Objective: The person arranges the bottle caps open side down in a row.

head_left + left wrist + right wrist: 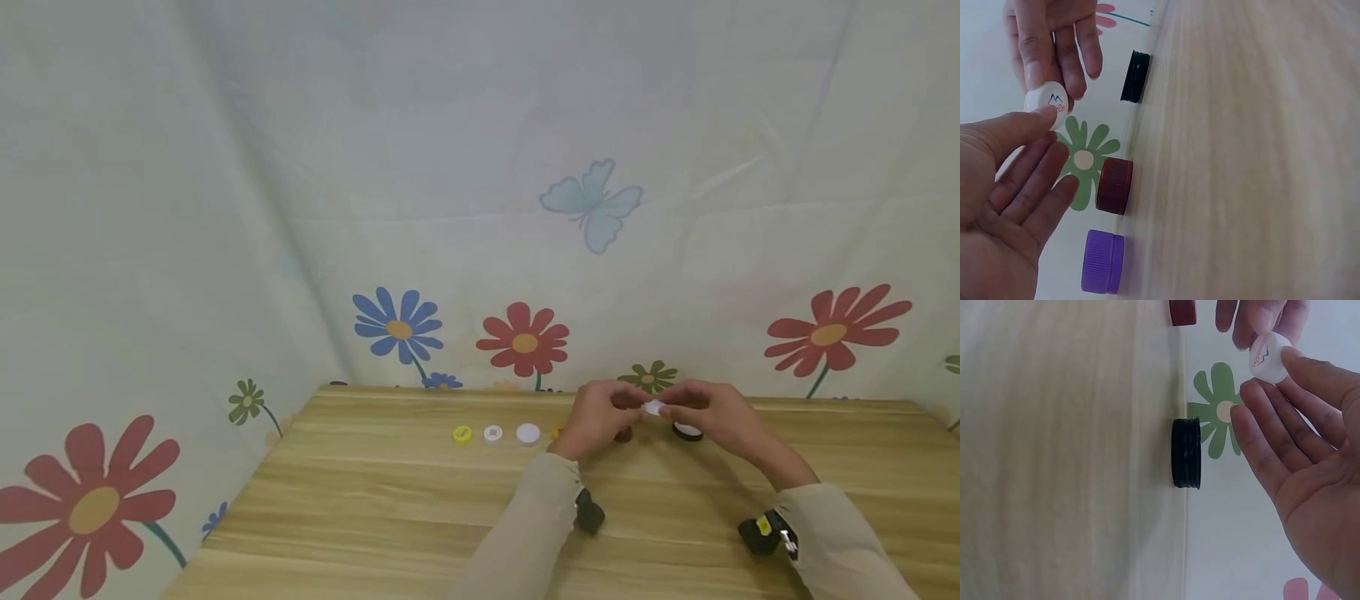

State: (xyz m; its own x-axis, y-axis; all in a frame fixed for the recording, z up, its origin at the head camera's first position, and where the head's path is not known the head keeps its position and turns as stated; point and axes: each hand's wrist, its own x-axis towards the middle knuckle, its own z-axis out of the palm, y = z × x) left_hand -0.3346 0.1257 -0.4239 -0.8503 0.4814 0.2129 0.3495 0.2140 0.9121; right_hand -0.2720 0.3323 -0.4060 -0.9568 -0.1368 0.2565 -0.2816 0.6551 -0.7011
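A small white bottle cap (654, 407) with blue and red print is held above the table between both hands. My left hand (597, 414) pinches one edge with thumb and fingers. On the opposite edge, my right hand (711, 414) pinches it too. Both wrist views show the printed face of the cap (1049, 100). Below the hands a black cap (1186, 453) stands on the table, beside a dark red cap (1115, 185). Further along, a purple ribbed cap (1102, 262) appears in the left wrist view; in the head view I cannot make it out.
To the left on the wooden table (375, 500) lie a yellow cap (462, 434), a white cap (492, 434) with a grey mark and a plain white cap (528, 433). An orange-yellow piece (557, 432) shows partly behind the left hand. A flowered cloth (465, 250) hangs behind.
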